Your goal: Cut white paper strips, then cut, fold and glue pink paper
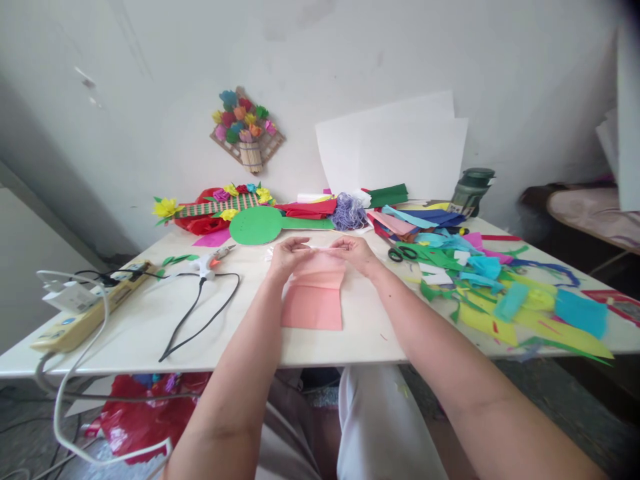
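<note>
In front of me on the white table lies a piece of salmon-pink crepe paper [313, 307], with a crosswise fold or overlap near its middle. My left hand [293, 255] pinches the left end of a thin, pale pink paper strip [320, 251] at the top of this piece. Its right end is between the fingertips of my right hand [353, 252]. Whether the pale strip is part of the pink paper, I cannot tell. Both hands are just above the tabletop, with the fingers closed. Beyond them lies a green paddle-shaped cutout [257, 225].
To the left are a glue gun [205, 265] with a black cord and a power strip [95, 307]. Scissors [403, 253], coloured paper scraps [483, 280] and a green bottle [473, 190] occupy the right. Purple yarn [349, 212] and a flower-decorated strip [215, 205] line the back.
</note>
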`<control>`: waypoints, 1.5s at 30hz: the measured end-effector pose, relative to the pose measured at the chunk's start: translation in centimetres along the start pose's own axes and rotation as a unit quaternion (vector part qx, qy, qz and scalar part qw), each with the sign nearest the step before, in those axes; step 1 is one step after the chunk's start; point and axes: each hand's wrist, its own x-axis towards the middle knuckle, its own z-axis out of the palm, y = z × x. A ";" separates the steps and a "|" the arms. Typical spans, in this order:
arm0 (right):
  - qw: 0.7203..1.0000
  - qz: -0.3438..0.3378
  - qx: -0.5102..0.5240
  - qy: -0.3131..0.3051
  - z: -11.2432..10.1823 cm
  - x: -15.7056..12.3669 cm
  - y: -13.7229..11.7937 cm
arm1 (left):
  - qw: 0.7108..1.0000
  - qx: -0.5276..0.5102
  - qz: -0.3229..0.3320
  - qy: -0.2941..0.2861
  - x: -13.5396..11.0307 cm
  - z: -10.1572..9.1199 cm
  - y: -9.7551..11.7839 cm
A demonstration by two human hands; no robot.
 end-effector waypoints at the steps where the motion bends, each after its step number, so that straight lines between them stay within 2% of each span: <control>1: 1.000 0.001 0.001 -0.001 0.0 0.0 0.0 | 1.000 -0.004 0.000 0.001 0.1 0.0 -0.2; 7: 1.000 -0.006 0.020 -0.008 0.2 0.3 0.5 | 1.000 -0.030 0.000 0.006 0.0 0.2 -0.4; 19: 0.997 -0.049 0.027 -0.061 0.3 0.2 0.4 | 1.000 0.010 -0.007 0.011 -0.2 0.5 0.0; 33: 0.986 0.004 0.089 -0.143 -0.3 -0.2 -0.1 | 1.000 0.014 -0.005 -0.002 -0.1 0.4 -0.3; 35: 0.988 0.010 0.102 -0.118 -0.5 -0.2 -0.2 | 1.000 0.013 0.001 0.003 -0.1 0.4 -0.4; 40: 0.988 0.062 0.144 0.006 -1.2 0.2 -0.4 | 1.000 0.012 0.013 0.025 -0.1 0.1 -0.2; 42: 0.987 0.072 0.142 0.023 -1.3 0.3 -0.3 | 1.000 0.011 0.011 0.026 -0.1 0.0 -0.3; 45: 0.990 0.076 0.116 0.014 -1.1 0.2 -0.1 | 1.000 0.010 0.012 0.026 0.0 0.0 -0.5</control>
